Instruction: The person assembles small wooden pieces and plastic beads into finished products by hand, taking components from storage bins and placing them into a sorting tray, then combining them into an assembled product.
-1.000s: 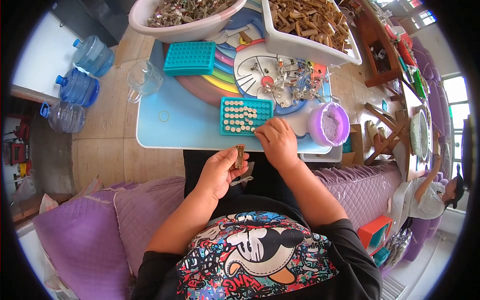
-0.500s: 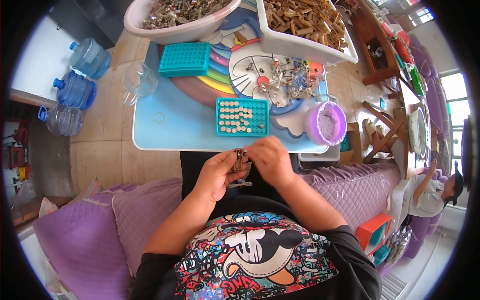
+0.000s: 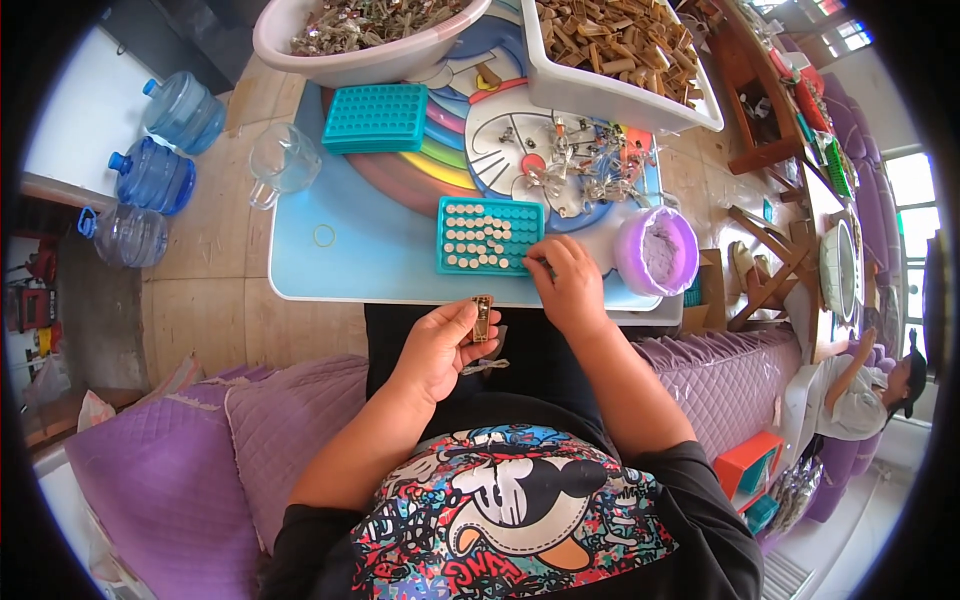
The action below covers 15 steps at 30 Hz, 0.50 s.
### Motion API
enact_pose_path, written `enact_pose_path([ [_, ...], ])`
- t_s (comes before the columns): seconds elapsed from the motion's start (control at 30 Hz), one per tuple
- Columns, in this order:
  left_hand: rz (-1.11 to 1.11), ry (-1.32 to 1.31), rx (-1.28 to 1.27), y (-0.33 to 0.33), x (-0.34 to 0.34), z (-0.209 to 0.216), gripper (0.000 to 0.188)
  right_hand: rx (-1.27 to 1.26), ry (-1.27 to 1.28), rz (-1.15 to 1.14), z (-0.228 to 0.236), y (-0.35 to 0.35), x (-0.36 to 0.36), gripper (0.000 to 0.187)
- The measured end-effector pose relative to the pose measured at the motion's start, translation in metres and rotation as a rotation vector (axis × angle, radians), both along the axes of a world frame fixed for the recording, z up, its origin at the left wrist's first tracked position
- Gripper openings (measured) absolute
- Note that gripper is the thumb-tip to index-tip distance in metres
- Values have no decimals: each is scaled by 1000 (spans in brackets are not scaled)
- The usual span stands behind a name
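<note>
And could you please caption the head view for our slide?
Left hand holding a brown part, right hand at a teal tray.

Head-worn fisheye view, steeply downward (nearly overhead) onto the table (image 3: 375,255)

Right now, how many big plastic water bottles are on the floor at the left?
3, in a row left of the table: the farthest bottle, the middle bottle and the nearest bottle. None looks hidden.

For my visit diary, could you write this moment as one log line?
left hand: holds brass-coloured part; right hand: at near-right corner of teal tray, grip unclear; pale discs: partly filling tray; purple tub: right of tray
</note>
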<state>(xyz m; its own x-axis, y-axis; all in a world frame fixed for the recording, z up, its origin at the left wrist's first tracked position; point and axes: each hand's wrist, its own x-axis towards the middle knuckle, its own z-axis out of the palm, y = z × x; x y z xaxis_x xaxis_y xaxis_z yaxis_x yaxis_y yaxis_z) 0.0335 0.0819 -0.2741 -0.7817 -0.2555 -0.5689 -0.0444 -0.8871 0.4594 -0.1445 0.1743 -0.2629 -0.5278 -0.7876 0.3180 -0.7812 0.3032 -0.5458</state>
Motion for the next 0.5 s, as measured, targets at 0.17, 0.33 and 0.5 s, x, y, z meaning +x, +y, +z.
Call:
enact_pose_path([
  [0.17, 3, -6, 10, 1, 2, -2, 31, -89, -456, -3, 4, 8, 25, 11],
  [0.33, -4, 19, 11, 3, 2, -1, 29, -69, -1198, -80, 6, 14, 48, 15],
  [0.5, -14, 46, 12, 7, 5, 0, 28, -89, -582, 99, 13, 14, 51, 13],
])
